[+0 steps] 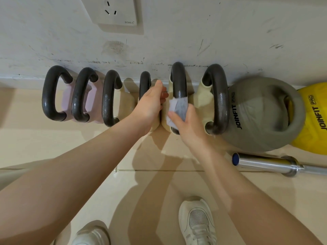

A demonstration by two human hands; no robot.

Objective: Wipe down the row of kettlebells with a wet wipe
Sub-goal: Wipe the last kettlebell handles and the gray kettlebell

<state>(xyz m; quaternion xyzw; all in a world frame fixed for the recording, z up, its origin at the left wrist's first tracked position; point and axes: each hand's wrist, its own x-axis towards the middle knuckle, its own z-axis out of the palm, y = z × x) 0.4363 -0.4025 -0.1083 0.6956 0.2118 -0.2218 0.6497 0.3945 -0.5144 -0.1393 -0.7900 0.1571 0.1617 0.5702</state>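
A row of kettlebells stands along the wall: two pink ones [66, 101] at the left, several cream ones [201, 98] in the middle, then a grey one [258, 114] and a yellow one [313, 121]. My right hand [187, 124] holds a folded wet wipe [177, 108] wrapped around the dark handle [179, 80] of a cream kettlebell. My left hand [152, 101] grips the neighbouring cream kettlebell's handle [144, 82], fingers curled over it.
A chrome barbell end [265, 163] lies on the tiled floor at the right. A wall socket [116, 13] sits above the row. My two white shoes [196, 220] stand on the beige tiles below.
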